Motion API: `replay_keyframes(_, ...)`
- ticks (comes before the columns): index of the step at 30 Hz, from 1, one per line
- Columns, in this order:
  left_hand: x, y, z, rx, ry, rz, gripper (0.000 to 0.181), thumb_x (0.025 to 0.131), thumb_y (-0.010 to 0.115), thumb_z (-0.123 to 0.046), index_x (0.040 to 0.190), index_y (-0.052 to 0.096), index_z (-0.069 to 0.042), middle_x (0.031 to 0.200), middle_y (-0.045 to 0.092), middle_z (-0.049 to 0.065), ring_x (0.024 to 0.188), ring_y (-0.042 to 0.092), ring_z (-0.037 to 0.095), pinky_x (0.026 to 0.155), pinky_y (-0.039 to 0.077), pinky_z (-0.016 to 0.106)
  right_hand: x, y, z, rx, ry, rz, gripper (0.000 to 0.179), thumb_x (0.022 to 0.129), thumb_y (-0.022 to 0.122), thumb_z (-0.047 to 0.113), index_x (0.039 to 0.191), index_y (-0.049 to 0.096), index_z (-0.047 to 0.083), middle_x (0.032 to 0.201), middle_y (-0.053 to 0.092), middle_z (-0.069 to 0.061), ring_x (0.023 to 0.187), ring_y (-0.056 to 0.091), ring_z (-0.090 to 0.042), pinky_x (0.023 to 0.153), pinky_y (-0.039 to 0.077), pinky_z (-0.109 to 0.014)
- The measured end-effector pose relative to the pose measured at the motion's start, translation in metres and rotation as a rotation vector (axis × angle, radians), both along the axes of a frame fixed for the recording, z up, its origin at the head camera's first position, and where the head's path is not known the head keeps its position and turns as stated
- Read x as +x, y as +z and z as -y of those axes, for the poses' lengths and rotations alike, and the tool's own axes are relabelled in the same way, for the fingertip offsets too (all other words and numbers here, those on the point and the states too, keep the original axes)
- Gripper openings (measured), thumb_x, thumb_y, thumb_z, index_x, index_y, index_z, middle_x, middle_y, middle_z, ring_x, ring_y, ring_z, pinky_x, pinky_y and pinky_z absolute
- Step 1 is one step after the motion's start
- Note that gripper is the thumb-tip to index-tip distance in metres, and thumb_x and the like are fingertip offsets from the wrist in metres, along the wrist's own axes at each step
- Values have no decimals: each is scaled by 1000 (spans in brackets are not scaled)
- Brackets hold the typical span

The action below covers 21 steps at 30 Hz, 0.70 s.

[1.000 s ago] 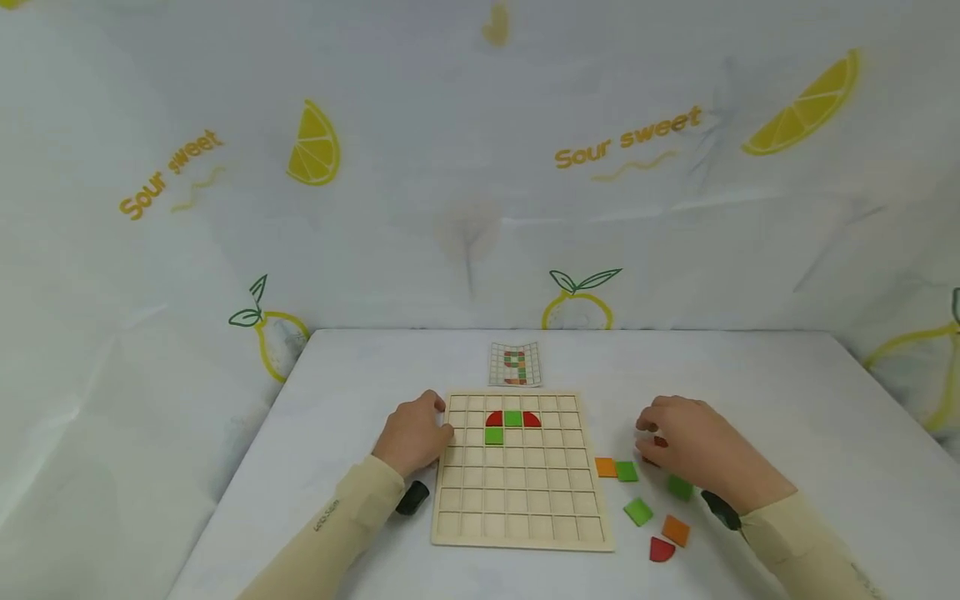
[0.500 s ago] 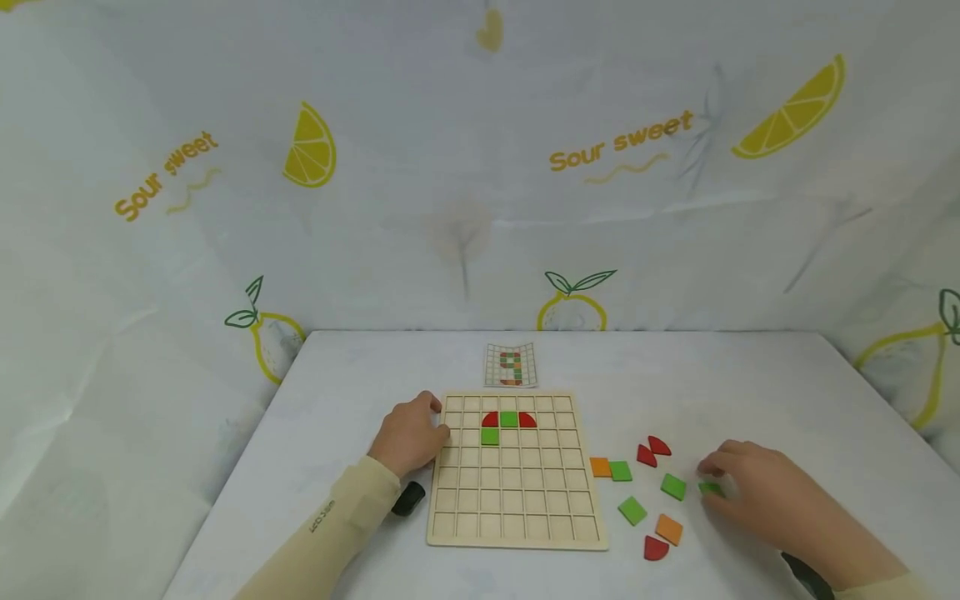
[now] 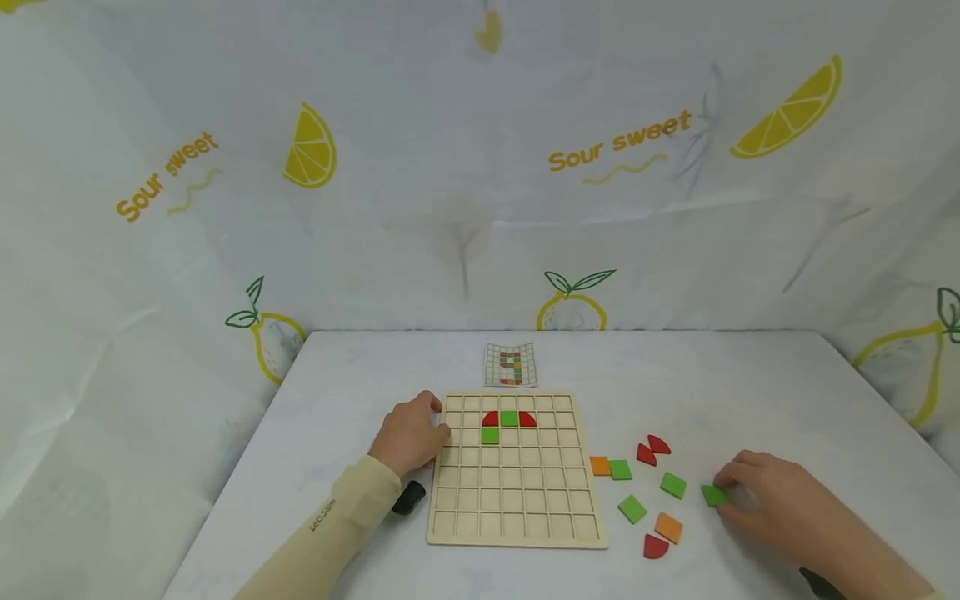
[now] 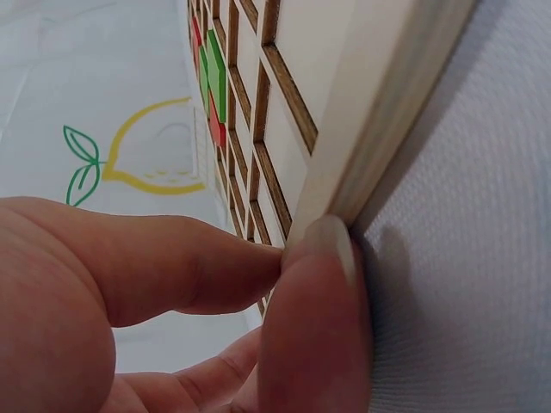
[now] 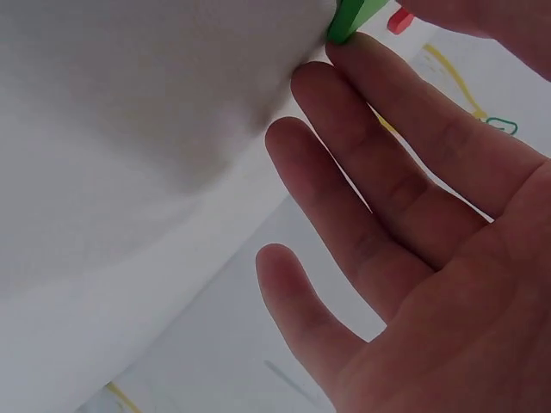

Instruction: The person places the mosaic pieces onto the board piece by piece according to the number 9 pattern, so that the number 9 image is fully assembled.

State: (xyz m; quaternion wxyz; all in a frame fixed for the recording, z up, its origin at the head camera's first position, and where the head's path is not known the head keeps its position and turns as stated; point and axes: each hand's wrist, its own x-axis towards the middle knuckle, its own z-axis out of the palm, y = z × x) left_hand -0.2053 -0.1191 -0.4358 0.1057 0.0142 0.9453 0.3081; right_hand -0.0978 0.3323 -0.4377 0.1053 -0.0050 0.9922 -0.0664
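A wooden grid board (image 3: 525,479) lies on the table, with two red quarter-round tiles (image 3: 527,419) and two green square tiles (image 3: 490,436) set in its upper cells. At the board's left edge, my left hand (image 3: 408,435) pinches the rim; the left wrist view shows thumb and forefinger meeting at the board's edge (image 4: 379,129). Off to the right, my right hand (image 3: 772,496) holds a green square tile (image 3: 713,496) between thumb and forefinger, low over the table. In the right wrist view, the green tile (image 5: 351,15) shows at the forefinger's tip, the other fingers spread apart.
Between the board and my right hand lie loose tiles: an orange square (image 3: 669,527), several green squares (image 3: 632,509) and red quarter-rounds (image 3: 656,547). Another orange tile (image 3: 599,466) lies by the board's right edge. Behind the board is a printed pattern card (image 3: 511,365).
My right hand has moved right and nearer the front, away from the red tiles to a green square tile, which it has shifted slightly forward. The left hand keeps its place at the board.
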Motion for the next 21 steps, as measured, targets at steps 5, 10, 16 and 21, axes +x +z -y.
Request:
replay_keyframes(5, 0, 1, 2, 8, -4, -3, 38, 99, 65, -16, 135, 62, -4, 66, 66, 4, 53, 62, 16, 58, 45, 28, -9, 3, 6, -4, 39, -31, 32, 80, 94, 31, 101, 78, 13, 97, 71, 3, 93, 66, -22, 91, 61, -57)
replay_keyframes(10, -1, 1, 3, 6, -4, -8, 38, 99, 66, -16, 135, 62, -4, 67, 66, 4, 54, 62, 16, 60, 45, 29, -24, 12, 21, -2, 97, -64, 29, 81, 94, 31, 99, 78, 16, 96, 71, 4, 93, 66, -22, 91, 61, -56)
replay_keyframes(16, -2, -1, 3, 0, -7, -16, 37, 98, 67, -16, 133, 62, -3, 68, 66, 4, 55, 62, 16, 60, 46, 29, -40, 22, 46, -34, 178, -111, 26, 83, 93, 31, 98, 77, 16, 94, 69, 6, 90, 64, -18, 88, 62, -50)
replay_keyframes(21, -1, -2, 2, 4, -12, -25, 36, 98, 67, -15, 132, 62, -3, 66, 65, 4, 53, 61, 16, 60, 46, 29, -52, 25, 70, -70, 248, -146, 22, 85, 91, 31, 96, 77, 19, 92, 66, 9, 81, 55, -11, 79, 56, -38)
